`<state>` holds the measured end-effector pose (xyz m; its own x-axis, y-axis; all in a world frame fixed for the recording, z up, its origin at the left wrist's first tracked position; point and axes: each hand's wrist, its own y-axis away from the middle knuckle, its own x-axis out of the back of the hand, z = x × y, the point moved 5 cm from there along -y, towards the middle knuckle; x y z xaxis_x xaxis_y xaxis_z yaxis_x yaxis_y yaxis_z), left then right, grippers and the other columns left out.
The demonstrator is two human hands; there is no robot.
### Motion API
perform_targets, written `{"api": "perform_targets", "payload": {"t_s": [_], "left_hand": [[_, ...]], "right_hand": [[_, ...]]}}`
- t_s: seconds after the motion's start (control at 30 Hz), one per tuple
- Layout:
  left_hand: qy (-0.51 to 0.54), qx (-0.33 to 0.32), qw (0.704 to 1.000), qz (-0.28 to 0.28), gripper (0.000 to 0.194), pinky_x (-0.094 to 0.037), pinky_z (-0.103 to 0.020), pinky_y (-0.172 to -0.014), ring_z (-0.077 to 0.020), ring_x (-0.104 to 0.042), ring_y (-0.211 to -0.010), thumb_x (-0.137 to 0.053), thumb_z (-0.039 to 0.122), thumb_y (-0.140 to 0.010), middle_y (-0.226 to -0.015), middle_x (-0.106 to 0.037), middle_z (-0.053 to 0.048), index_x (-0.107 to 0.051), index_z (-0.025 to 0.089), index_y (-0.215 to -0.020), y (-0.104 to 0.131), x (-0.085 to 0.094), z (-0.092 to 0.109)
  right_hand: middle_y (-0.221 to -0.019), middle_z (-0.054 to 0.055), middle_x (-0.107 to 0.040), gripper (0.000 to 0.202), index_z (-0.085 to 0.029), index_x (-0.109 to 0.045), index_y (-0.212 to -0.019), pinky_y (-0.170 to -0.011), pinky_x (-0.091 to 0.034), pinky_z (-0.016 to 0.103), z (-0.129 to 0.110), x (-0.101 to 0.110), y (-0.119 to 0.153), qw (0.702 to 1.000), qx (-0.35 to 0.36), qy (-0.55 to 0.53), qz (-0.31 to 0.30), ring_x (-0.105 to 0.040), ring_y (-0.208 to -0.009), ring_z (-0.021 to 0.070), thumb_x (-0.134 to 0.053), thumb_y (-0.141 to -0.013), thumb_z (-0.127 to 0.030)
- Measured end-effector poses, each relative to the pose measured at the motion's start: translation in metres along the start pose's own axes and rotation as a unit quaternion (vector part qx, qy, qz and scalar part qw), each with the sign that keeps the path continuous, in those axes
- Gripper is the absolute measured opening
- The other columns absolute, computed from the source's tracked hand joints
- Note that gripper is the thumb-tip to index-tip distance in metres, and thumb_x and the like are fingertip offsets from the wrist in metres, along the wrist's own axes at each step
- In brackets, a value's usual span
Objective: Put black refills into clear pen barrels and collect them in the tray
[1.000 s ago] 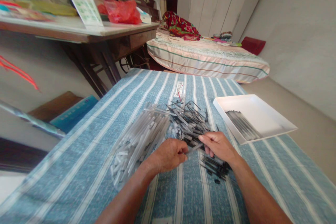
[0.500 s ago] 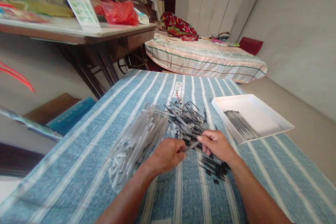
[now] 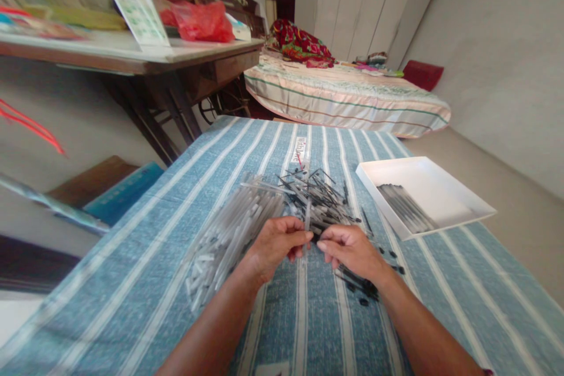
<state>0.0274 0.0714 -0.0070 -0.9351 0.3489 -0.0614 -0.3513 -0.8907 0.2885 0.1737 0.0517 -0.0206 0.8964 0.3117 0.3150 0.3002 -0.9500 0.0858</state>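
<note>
My left hand [image 3: 284,241] is closed in a pinch on a clear pen barrel [image 3: 308,215], which points up and away from me. Just to its right, my right hand [image 3: 348,249] is also closed, thumb against fingertips; what it grips, if anything, is too small to make out. A heap of clear pen barrels [image 3: 238,229] lies left of my left hand. Beyond both hands spreads a mixed pile of black and clear pen parts [image 3: 319,194]. Several black pen parts [image 3: 359,285] lie beneath and beside my right hand, partly covered by it.
A white box lid [image 3: 449,191] at the right holds a row of pens [image 3: 405,207]. Everything rests on a blue striped tablecloth [image 3: 176,282]. A side table [image 3: 211,61] with a red bag [image 3: 202,20] stands at the left, a bed [image 3: 352,94] behind.
The clear barrel, slanted between both hands before, now stands more upright in my left hand. My right hand has come off it and moved slightly down and left.
</note>
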Motion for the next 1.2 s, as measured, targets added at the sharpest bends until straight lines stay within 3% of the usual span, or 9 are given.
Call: {"api": "perform_targets", "payload": {"t_s": [0.23,0.37,0.5,0.67,0.83,0.97,1.07,1.2], "left_hand": [[0.074,-0.075,0.98,0.171,0.018,-0.033,-0.018,-0.04,-0.0064,-0.044,-0.038,-0.067,0.027,-0.063,-0.044,-0.054,0.004,-0.055,0.015,-0.058,-0.004,0.036,0.01],[0.1,-0.121,0.955,0.25,0.018,-0.033,-0.018,-0.041,-0.0067,-0.046,-0.041,-0.069,0.026,-0.061,-0.049,-0.058,0.003,-0.055,0.015,-0.06,0.001,0.054,0.019],[0.102,-0.133,0.948,0.27,0.019,-0.034,-0.018,-0.04,-0.0075,-0.047,-0.041,-0.069,0.027,-0.06,-0.048,-0.057,0.003,-0.055,0.015,-0.06,0.004,0.058,0.023],[0.093,-0.135,0.951,0.261,0.018,-0.033,-0.019,-0.04,-0.0072,-0.045,-0.039,-0.068,0.026,-0.063,-0.044,-0.054,0.005,-0.054,0.016,-0.059,0.005,0.052,0.022],[0.08,-0.137,0.952,0.262,0.016,-0.034,-0.019,-0.04,-0.0075,-0.045,-0.039,-0.066,0.026,-0.064,-0.043,-0.054,0.005,-0.054,0.016,-0.06,0.005,0.05,0.022],[0.084,-0.139,0.95,0.265,0.016,-0.034,-0.019,-0.04,-0.0074,-0.046,-0.041,-0.065,0.026,-0.065,-0.047,-0.055,0.005,-0.054,0.016,-0.061,0.006,0.051,0.023],[0.09,-0.144,0.951,0.26,0.015,-0.034,-0.019,-0.041,-0.0076,-0.046,-0.042,-0.065,0.025,-0.065,-0.048,-0.056,0.004,-0.054,0.015,-0.062,0.007,0.051,0.024],[0.073,-0.154,0.956,0.237,0.014,-0.034,-0.019,-0.041,-0.0075,-0.044,-0.04,-0.064,0.024,-0.065,-0.043,-0.053,0.005,-0.054,0.015,-0.059,0.007,0.047,0.026]], "right_hand": [[-0.052,-0.004,-0.053,0.013,-0.017,-0.056,-0.068,-0.043,-0.035,0.018,-0.006,-0.004,0.002,0.996,0.03,0.079,0.013,-0.048,-0.043,0.0078,-0.054,-0.078,-0.023],[-0.056,-0.003,-0.058,0.013,-0.018,-0.061,-0.071,-0.053,-0.036,0.019,-0.016,-0.024,0.006,0.975,0.103,0.195,0.001,-0.052,-0.051,0.009,-0.054,-0.081,-0.02],[-0.069,0.001,-0.067,0.015,-0.02,-0.064,-0.084,-0.06,-0.038,0.02,-0.028,-0.053,0.008,0.934,0.148,0.324,-0.033,-0.062,-0.065,0.0127,-0.049,-0.085,-0.022],[-0.081,0.009,-0.072,0.035,-0.02,-0.054,-0.116,-0.059,-0.041,0.025,-0.042,-0.072,-0.008,0.851,0.109,0.513,-0.031,-0.068,-0.073,0.0212,-0.044,-0.083,-0.011],[-0.076,0.014,-0.071,0.031,-0.015,-0.057,-0.108,-0.059,-0.043,0.028,-0.041,-0.079,-0.02,0.817,0.058,0.569,-0.071,-0.069,-0.072,0.0256,-0.044,-0.081,-0.008],[-0.078,0.012,-0.071,0.021,-0.016,-0.061,-0.093,-0.059,-0.041,0.026,-0.034,-0.073,-0.02,0.829,0.069,0.553,-0.05,-0.068,-0.073,0.0235,-0.043,-0.083,-0.01],[-0.08,0.007,-0.07,0.015,-0.019,-0.061,-0.084,-0.061,-0.039,0.023,-0.03,-0.063,-0.017,0.871,0.103,0.481,-0.005,-0.065,-0.075,0.0191,-0.046,-0.083,-0.018],[-0.061,-0.001,-0.06,0.009,-0.019,-0.057,-0.069,-0.055,-0.034,0.021,-0.026,-0.051,-0.014,0.937,0.109,0.326,0.061,-0.055,-0.058,0.0123,-0.051,-0.076,-0.017]]}}
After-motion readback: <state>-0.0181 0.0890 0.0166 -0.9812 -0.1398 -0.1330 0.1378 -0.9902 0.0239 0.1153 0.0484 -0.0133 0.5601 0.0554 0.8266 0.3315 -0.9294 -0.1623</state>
